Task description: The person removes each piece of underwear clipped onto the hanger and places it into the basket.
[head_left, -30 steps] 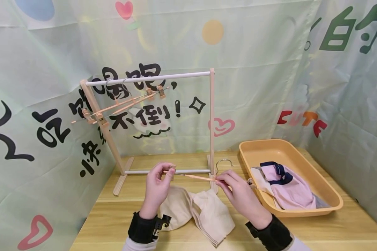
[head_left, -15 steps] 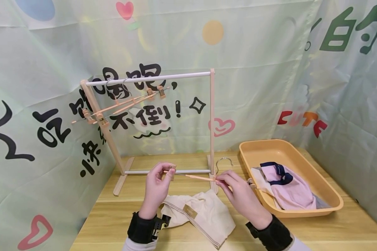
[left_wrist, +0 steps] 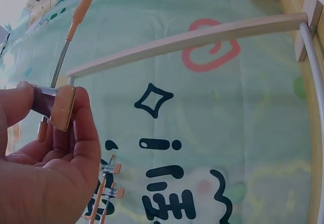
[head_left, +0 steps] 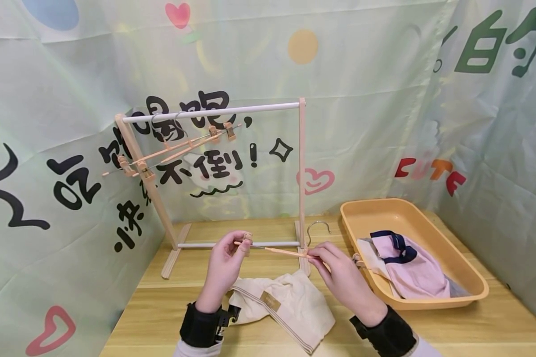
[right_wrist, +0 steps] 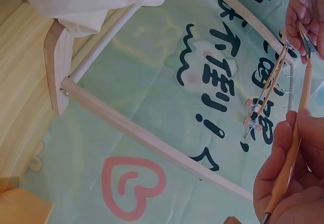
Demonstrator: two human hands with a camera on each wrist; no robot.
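Note:
A clip hanger with a pale orange bar (head_left: 281,252) spans between both hands, its metal hook (head_left: 318,228) pointing up. My left hand (head_left: 225,263) pinches the clip (left_wrist: 63,107) at the bar's left end between thumb and fingers. Near the middle, my right hand (head_left: 341,267) grips the bar below the hook; another clip (head_left: 358,261) shows past that hand. Below lies a cream garment (head_left: 301,302), crumpled on the wooden table, its striped waistband and tan label (head_left: 270,300) facing up. No cloth shows in the left wrist view's clip.
Behind the hands stands a wooden rack with a white top rod (head_left: 232,109); two clip hangers (head_left: 183,148) hang at its left. To the right, an orange tub (head_left: 397,206) contains pink and navy clothing (head_left: 415,272). Printed fabric walls (head_left: 362,99) enclose the table.
Over the past second the cream garment has flopped over, so that its waistband and tan label now show. Both hands and the hanger have stayed almost still.

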